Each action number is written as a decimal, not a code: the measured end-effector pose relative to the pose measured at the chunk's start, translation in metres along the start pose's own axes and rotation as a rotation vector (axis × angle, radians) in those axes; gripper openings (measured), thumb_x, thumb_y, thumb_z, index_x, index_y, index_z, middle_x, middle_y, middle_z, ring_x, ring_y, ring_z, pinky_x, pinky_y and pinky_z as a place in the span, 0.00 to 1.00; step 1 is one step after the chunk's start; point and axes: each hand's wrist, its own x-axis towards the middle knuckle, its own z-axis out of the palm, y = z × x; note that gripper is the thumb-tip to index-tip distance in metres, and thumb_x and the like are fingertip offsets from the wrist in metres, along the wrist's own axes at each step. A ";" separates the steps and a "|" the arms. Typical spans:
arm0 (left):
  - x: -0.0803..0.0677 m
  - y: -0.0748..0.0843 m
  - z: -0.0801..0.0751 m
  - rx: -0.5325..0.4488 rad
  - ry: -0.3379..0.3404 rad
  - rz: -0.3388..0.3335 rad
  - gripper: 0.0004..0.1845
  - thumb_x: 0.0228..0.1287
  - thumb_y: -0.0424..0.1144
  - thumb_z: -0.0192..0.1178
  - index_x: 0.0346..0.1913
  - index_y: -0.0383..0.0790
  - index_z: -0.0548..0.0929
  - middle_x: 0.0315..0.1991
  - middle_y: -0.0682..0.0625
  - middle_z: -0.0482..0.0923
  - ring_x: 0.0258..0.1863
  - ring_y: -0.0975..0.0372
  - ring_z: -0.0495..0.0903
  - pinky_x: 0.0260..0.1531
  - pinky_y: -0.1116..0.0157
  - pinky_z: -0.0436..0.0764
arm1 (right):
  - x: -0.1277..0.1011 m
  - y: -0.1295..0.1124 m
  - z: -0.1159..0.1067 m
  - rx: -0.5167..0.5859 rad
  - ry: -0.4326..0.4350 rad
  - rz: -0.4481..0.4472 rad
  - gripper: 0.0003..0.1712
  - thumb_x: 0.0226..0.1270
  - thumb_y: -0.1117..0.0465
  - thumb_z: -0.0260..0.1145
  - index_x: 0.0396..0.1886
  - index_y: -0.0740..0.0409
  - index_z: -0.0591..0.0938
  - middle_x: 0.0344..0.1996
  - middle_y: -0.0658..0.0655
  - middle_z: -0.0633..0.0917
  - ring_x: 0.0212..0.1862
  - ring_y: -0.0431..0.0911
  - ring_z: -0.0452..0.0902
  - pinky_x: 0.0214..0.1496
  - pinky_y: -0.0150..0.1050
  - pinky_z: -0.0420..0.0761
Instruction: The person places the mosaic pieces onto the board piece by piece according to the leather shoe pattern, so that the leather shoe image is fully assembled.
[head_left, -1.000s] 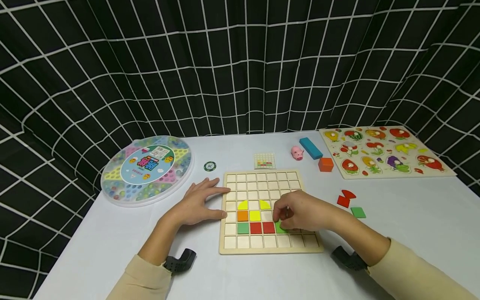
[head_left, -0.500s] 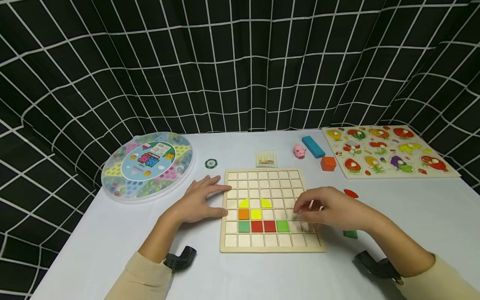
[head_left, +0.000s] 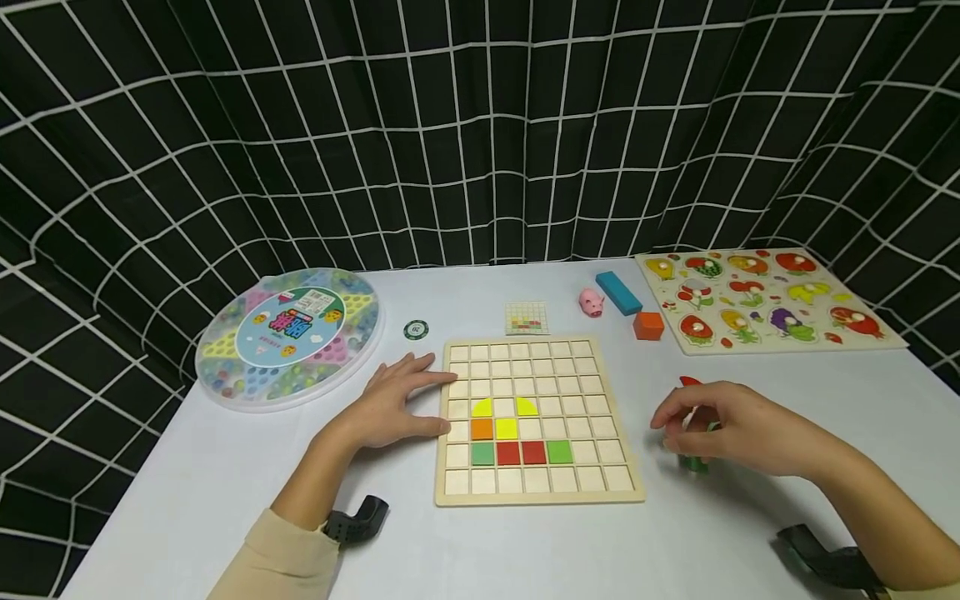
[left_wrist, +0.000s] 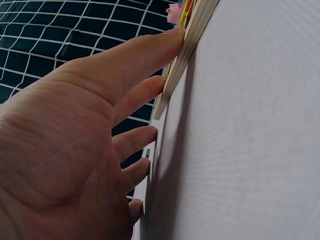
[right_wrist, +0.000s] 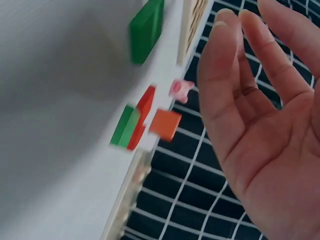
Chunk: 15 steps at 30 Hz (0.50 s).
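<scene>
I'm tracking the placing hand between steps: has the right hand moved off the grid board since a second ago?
Yes. The right hand has moved rightward off the wooden grid board and now hovers over the loose green piece on the table.

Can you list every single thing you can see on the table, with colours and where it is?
wooden grid board: one, tan, table centre
tiles in the board: eight; yellow, orange, green, red; lower left cells
loose tiles: green and red, right of board, count unclear
marble game: one, round, multicoloured, back left
chip: one, dark green, beside it
pattern card: one, behind board
pig: one, pink
blue block: one
orange cube: one
fruit puzzle: one, back right
left hand: rests at board's left edge
right hand: over loose tiles
</scene>
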 end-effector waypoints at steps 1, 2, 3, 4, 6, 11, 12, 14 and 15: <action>0.000 -0.001 0.000 0.001 -0.001 0.000 0.36 0.57 0.54 0.73 0.71 0.58 0.78 0.82 0.44 0.58 0.84 0.44 0.45 0.81 0.39 0.37 | -0.002 0.003 -0.001 -0.016 0.001 0.008 0.13 0.66 0.57 0.74 0.49 0.52 0.87 0.40 0.51 0.85 0.34 0.40 0.78 0.33 0.34 0.83; -0.001 -0.001 0.001 0.003 -0.002 0.000 0.36 0.58 0.54 0.73 0.71 0.58 0.78 0.82 0.44 0.58 0.84 0.45 0.45 0.81 0.38 0.37 | -0.003 0.007 -0.001 -0.037 0.004 0.011 0.13 0.66 0.57 0.74 0.49 0.51 0.87 0.40 0.50 0.85 0.35 0.40 0.78 0.34 0.33 0.83; -0.001 -0.002 0.001 0.004 -0.002 0.002 0.36 0.58 0.54 0.73 0.71 0.58 0.78 0.82 0.44 0.58 0.84 0.45 0.45 0.81 0.38 0.37 | -0.005 0.010 -0.002 -0.056 0.005 0.019 0.14 0.65 0.57 0.75 0.49 0.51 0.87 0.40 0.50 0.85 0.35 0.39 0.77 0.34 0.33 0.82; -0.001 -0.002 0.001 0.003 -0.002 0.003 0.36 0.58 0.54 0.73 0.71 0.57 0.78 0.82 0.44 0.58 0.84 0.45 0.45 0.81 0.38 0.37 | -0.006 0.014 -0.002 -0.072 0.005 0.028 0.14 0.64 0.56 0.75 0.48 0.50 0.87 0.40 0.49 0.85 0.36 0.39 0.76 0.34 0.32 0.81; -0.001 -0.002 0.001 0.002 0.000 0.006 0.36 0.58 0.54 0.73 0.71 0.57 0.78 0.82 0.44 0.58 0.84 0.45 0.45 0.81 0.38 0.37 | -0.008 0.020 -0.002 -0.104 0.006 0.052 0.15 0.62 0.56 0.77 0.48 0.49 0.87 0.40 0.48 0.85 0.36 0.39 0.74 0.34 0.31 0.79; 0.000 -0.002 0.000 0.002 0.004 0.014 0.35 0.58 0.54 0.73 0.70 0.58 0.78 0.81 0.44 0.59 0.84 0.44 0.45 0.81 0.38 0.36 | -0.008 0.030 0.000 -0.138 0.007 0.128 0.17 0.59 0.57 0.79 0.47 0.50 0.86 0.38 0.50 0.82 0.40 0.45 0.73 0.35 0.30 0.78; 0.000 -0.002 0.000 0.003 0.003 0.014 0.35 0.58 0.54 0.73 0.70 0.58 0.78 0.82 0.44 0.59 0.84 0.44 0.45 0.81 0.38 0.36 | -0.007 0.031 0.001 -0.144 0.009 0.139 0.17 0.58 0.57 0.80 0.47 0.50 0.86 0.37 0.50 0.81 0.41 0.46 0.73 0.35 0.31 0.78; 0.000 -0.003 0.000 0.004 0.001 0.013 0.35 0.58 0.54 0.73 0.71 0.58 0.78 0.82 0.44 0.59 0.84 0.44 0.45 0.81 0.38 0.37 | -0.006 0.031 0.003 -0.156 0.017 0.153 0.17 0.57 0.58 0.80 0.45 0.50 0.86 0.35 0.51 0.80 0.42 0.47 0.72 0.35 0.31 0.78; 0.000 -0.003 0.000 0.003 0.001 0.012 0.36 0.58 0.54 0.73 0.71 0.58 0.78 0.82 0.44 0.59 0.84 0.44 0.45 0.81 0.38 0.37 | -0.005 0.030 0.004 -0.164 0.022 0.158 0.17 0.56 0.58 0.81 0.44 0.50 0.85 0.34 0.51 0.79 0.41 0.47 0.72 0.34 0.31 0.77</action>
